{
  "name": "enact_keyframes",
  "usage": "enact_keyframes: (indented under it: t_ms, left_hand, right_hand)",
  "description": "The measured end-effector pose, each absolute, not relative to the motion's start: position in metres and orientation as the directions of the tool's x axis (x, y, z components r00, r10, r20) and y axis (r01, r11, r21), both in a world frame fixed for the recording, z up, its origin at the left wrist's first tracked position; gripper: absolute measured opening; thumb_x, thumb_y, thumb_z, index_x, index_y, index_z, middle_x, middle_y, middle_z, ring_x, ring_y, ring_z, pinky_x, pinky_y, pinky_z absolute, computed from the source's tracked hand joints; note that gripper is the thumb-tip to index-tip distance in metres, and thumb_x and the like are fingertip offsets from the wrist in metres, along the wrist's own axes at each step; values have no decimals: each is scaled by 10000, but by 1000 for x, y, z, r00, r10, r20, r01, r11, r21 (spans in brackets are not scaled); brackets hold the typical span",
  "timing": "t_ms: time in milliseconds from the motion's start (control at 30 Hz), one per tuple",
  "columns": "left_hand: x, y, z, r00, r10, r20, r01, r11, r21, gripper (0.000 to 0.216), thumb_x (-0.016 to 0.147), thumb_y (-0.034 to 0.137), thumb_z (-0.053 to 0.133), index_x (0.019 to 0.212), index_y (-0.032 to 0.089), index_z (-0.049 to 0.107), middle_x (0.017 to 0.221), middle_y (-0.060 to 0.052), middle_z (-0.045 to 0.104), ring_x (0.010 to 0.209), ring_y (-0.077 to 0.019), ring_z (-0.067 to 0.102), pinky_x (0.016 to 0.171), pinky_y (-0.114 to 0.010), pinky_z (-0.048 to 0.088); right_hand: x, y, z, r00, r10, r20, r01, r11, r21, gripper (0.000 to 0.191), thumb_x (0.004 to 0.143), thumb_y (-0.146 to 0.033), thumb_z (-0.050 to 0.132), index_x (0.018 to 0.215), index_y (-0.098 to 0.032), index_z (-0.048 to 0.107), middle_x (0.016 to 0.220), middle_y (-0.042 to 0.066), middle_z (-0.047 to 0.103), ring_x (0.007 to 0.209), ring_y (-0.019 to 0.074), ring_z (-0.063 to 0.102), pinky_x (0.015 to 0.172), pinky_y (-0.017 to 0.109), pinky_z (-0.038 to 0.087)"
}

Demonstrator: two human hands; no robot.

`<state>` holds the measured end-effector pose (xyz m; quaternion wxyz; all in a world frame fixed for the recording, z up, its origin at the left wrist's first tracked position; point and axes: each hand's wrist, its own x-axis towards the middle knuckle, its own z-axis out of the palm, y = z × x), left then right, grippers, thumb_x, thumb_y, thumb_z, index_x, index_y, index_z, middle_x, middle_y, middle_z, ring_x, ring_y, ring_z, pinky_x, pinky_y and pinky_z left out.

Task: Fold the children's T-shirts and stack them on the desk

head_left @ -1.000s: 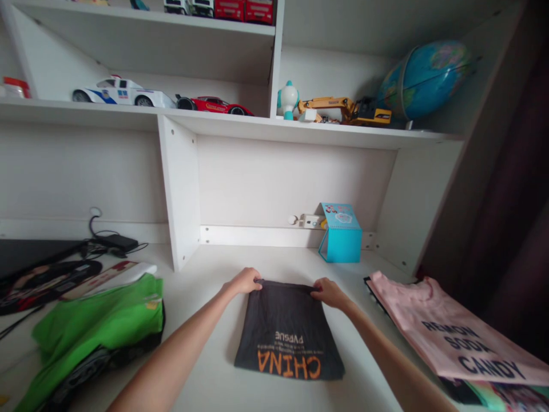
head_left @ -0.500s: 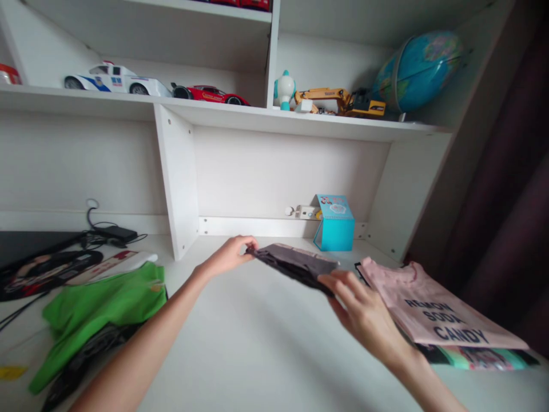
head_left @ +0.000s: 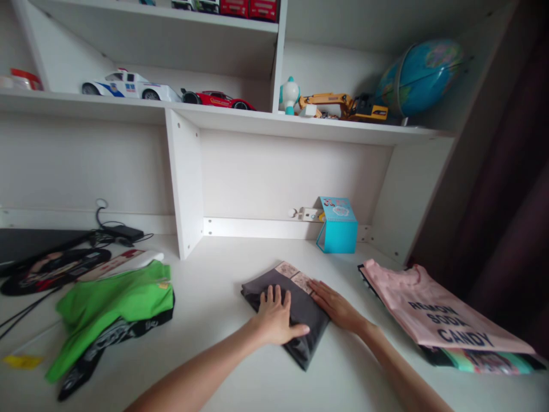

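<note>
A folded dark grey garment (head_left: 302, 312) with a printed pale panel along its far edge lies flat on the white desk (head_left: 214, 366). My left hand (head_left: 277, 317) rests on top of it, fingers spread and palm down. On its right edge lies my right hand (head_left: 337, 306), flat with the fingers stretched out. Neither hand grips the cloth. To the right is a stack of folded shirts, a pink shirt (head_left: 437, 309) with dark lettering on top. Left of my arms, a green garment (head_left: 115, 300) lies loosely over a black one with white lettering (head_left: 107, 340).
A blue desk calendar (head_left: 340, 232) stands at the back by a wall socket (head_left: 311, 214). Behind the desk rises a white shelf unit (head_left: 184, 177) with toy cars, a toy excavator (head_left: 343, 106) and a globe (head_left: 422, 80). A black adapter (head_left: 122, 232) and cables lie at the left.
The dark grey garment was held up, tilted, between both hands. Now it lies on the desk. Both hands have let go of its edges and rest flat on it.
</note>
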<state>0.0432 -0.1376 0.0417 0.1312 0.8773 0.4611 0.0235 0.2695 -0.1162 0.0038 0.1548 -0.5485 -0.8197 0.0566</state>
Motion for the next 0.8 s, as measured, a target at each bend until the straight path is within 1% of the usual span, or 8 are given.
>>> enact_keyframes:
  t_ms: [100,233,367,467,533,667,733,800]
  left_hand:
    - [30,-121,30,589,803,-95,800,-562,211,1019,666,779,320,1391,75,190,1440,-207,77,1309,-399,5,991,-621,23]
    - [-1,-81,33,579,809,-98,811,-561,163,885,695,747,340,1387,207,227,1451,-152,114,1319,-370,-13,934,-680,-34]
    - [-16,-52,44,457,889,26,887,-458,60,643,785,565,420,1339,247,341,1443,-150,183,1318,-378,9,918,-699,18]
    - [-13,-56,50,406,902,146,911,-413,21,545,827,456,408,1307,200,392,1423,-166,241,1318,-365,70,949,-670,58]
    - [-10,-70,49,449,874,187,886,-462,31,490,861,404,350,1298,188,400,1415,-155,269,1318,-338,121,976,-632,108]
    - [-11,-98,30,549,818,169,815,-569,110,586,872,478,293,1358,150,301,1441,-147,196,1322,-305,132,1022,-516,196]
    - [-16,-102,18,553,823,127,808,-567,156,686,850,568,271,1377,128,258,1442,-156,178,1324,-303,119,1043,-488,174]
    - [-22,-99,11,553,826,109,803,-563,194,730,828,622,263,1380,145,255,1441,-142,186,1325,-295,118,1057,-476,140]
  right_hand:
    - [268,-130,-12,-272,948,166,930,304,-208,527,908,-428,210,1360,-172,300,1393,85,328,1280,226,285,988,420,345]
    - [249,-172,-30,-154,937,313,988,152,29,537,883,-459,293,1302,-143,409,1326,148,419,1194,299,410,876,448,434]
    - [214,-217,-29,-331,823,461,944,298,145,430,818,-455,457,1149,-199,555,1034,129,639,872,266,611,670,352,518]
    - [194,-227,-7,-403,804,437,903,427,47,300,861,-352,407,1091,-251,571,946,66,653,839,208,611,666,293,511]
    - [191,-213,11,-311,859,407,929,365,-62,345,890,-320,334,1137,-215,551,1059,93,619,958,213,577,793,323,483]
    - [202,-155,23,-223,950,217,939,269,-214,584,885,-467,278,1344,-109,326,1409,139,284,1281,260,275,996,418,319]
    - [206,-128,18,-270,960,68,924,278,-263,690,859,-568,238,1389,-130,196,1461,96,121,1333,244,97,1041,448,225]
    - [207,-110,11,-285,958,-32,919,264,-292,727,840,-618,200,1399,-159,137,1468,64,72,1338,224,36,1057,465,157]
